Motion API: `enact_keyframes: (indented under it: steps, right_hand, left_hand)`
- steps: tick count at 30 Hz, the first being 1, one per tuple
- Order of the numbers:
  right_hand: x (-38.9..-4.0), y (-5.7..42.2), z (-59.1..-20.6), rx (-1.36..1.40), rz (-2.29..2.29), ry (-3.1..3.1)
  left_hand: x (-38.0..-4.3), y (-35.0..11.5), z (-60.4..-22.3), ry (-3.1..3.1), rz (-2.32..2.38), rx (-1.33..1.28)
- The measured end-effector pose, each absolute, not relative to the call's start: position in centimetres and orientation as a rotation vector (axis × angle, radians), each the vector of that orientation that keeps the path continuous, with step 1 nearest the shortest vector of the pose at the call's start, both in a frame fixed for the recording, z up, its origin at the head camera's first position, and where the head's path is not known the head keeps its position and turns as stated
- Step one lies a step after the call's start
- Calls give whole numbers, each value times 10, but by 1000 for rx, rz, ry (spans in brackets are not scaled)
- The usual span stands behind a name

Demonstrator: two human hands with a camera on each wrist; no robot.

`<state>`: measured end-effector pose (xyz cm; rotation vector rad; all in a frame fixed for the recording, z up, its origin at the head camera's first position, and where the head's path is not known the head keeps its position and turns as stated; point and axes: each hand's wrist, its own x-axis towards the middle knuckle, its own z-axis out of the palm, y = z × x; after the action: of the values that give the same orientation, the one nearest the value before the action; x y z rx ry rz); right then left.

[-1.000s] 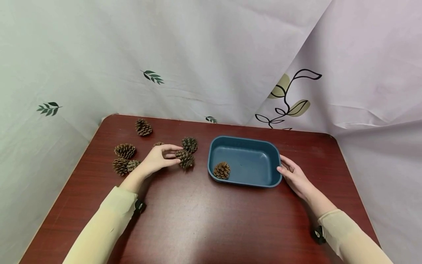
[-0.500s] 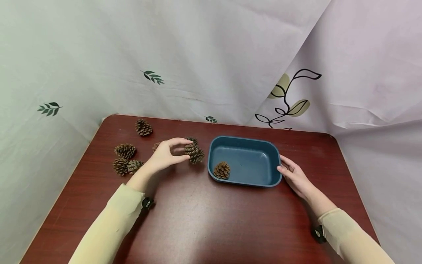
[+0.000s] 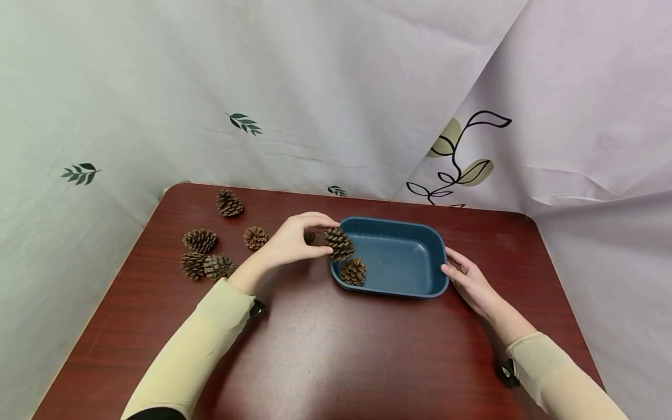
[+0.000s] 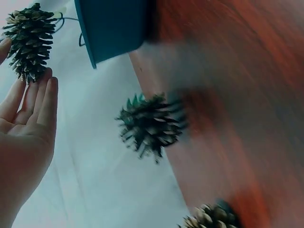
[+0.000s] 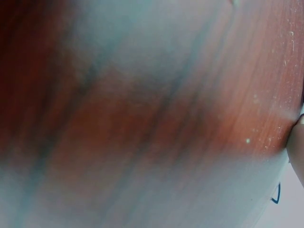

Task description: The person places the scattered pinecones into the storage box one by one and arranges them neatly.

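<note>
My left hand [image 3: 294, 240] pinches a brown pine cone [image 3: 339, 244] between thumb and fingers, over the left rim of a blue rectangular bin [image 3: 401, 262]. The left wrist view also shows this pine cone [image 4: 31, 42] in the fingertips, beside the bin's wall [image 4: 114, 31]. A second pine cone [image 3: 354, 272] lies inside the bin at its front left corner. My right hand [image 3: 471, 286] grips the bin's right end, thumb at the rim and fingers along the outside. Behind my left hand, another pine cone [image 3: 310, 238] on the table is mostly hidden.
Several more pine cones lie on the left part of the reddish-brown table [image 3: 357, 350], among them one near the back edge [image 3: 229, 203] and one close to my left wrist [image 3: 219, 266]. A pale patterned cloth [image 3: 315, 105] hangs behind the table.
My left hand has carried the pine cone rightward from the table to over the bin's left rim. A pine cone behind the hand has come into view. The right hand and bin stay put.
</note>
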<state>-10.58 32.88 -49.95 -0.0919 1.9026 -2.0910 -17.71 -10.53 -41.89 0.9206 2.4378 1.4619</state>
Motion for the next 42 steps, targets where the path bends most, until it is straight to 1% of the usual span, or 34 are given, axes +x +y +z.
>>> enact_keyframes:
  steps: [12,26,42]
  right_hand:
    - [-106,329,-499,-97,-2088,1901]
    - [-106,327,-499,-103,-2095,1905]
    - [-107,327,-498,-87,-2079,1913]
  left_hand:
    - [-178,-65,-409,2507,1212,1140]
    - [-174,-24,-417,2500,947,1289]
    - [-172,-10,-436,2522,698,1417]
